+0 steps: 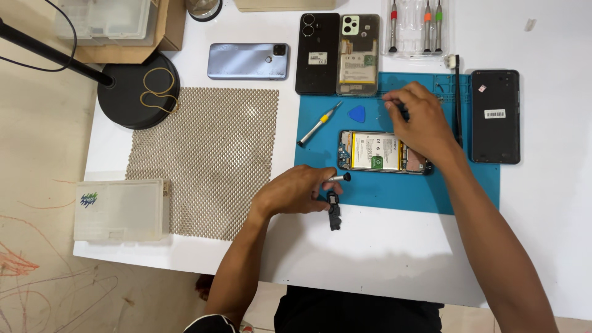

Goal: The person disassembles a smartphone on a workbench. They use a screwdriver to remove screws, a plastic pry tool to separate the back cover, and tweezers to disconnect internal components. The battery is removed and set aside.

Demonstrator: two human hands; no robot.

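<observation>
The right hand (419, 120) covers the opened phone's (376, 151) right end and whatever its fingers pinch. Under the left hand (295, 191), the screwdriver's (339, 177) handle is hidden.

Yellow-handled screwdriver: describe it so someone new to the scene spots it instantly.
Find the blue work mat on the white table. Near its left edge lies the yellow-handled screwdriver, slanted, beside a blue pick. Unlike the screwdrivers in the clear case, it lies loose.
</observation>
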